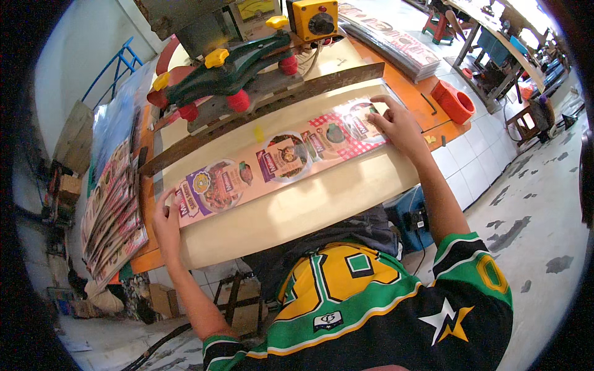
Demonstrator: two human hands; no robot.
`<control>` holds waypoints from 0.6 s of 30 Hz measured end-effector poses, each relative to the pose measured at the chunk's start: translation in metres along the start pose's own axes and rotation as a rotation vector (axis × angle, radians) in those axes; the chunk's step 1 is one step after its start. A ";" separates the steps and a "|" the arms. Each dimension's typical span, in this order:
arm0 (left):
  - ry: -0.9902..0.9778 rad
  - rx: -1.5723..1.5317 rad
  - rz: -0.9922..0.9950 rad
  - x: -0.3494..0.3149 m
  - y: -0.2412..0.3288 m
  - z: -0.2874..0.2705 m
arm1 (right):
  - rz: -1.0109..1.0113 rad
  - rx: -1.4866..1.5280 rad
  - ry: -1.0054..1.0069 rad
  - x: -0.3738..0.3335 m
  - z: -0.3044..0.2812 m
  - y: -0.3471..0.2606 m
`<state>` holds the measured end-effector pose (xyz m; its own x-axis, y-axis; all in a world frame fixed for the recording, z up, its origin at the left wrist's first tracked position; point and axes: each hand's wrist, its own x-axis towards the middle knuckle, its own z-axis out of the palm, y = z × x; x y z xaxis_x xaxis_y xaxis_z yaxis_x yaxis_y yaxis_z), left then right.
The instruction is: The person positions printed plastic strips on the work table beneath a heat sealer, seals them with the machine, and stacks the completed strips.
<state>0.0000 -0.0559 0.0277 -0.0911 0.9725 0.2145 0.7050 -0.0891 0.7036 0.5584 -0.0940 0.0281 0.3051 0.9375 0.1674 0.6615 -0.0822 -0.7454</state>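
A long pink printed plastic strip [250,196] with food pictures and a red checked end lies slantwise over a cream padded work surface [291,213]. My left hand [166,222] grips its left end, with the thumb and fingers at the edge. At the far right end my right hand [396,125] holds the strip's checked part between thumb and fingers. Just beyond the strip runs a long metal bar [322,82], part of a machine with a dark green arm [229,71], yellow knobs and red knobs.
A yellow control box [314,20] with a dial stands at the back. Stacks of printed sheets lie at the left [117,210] and back right [402,46]. On the orange table are a hex key [429,105] and a red holder [453,102]. A blue box [405,216] stands below.
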 end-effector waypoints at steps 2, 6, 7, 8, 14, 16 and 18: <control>-0.040 0.049 -0.009 0.008 0.006 0.001 | -0.029 -0.235 0.001 0.009 0.003 -0.004; -0.040 0.206 0.126 0.028 0.003 0.005 | -0.096 -0.388 0.032 0.031 0.015 0.004; -0.038 0.184 0.099 0.031 0.007 0.006 | -0.134 -0.377 0.044 0.035 0.018 0.008; -0.037 0.162 0.072 0.033 0.010 0.007 | -0.134 -0.378 0.044 0.039 0.020 0.012; 0.019 0.145 0.049 0.049 -0.014 0.014 | -0.109 -0.416 0.038 0.046 0.027 0.009; 0.020 0.120 0.029 0.053 -0.023 0.016 | -0.071 -0.427 0.033 0.046 0.028 0.006; 0.022 0.096 0.008 0.055 -0.031 0.016 | -0.086 -0.440 0.053 0.046 0.029 0.005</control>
<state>-0.0153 0.0039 0.0066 -0.1001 0.9667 0.2355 0.7700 -0.0746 0.6336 0.5564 -0.0416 0.0134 0.2631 0.9296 0.2579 0.9109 -0.1513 -0.3839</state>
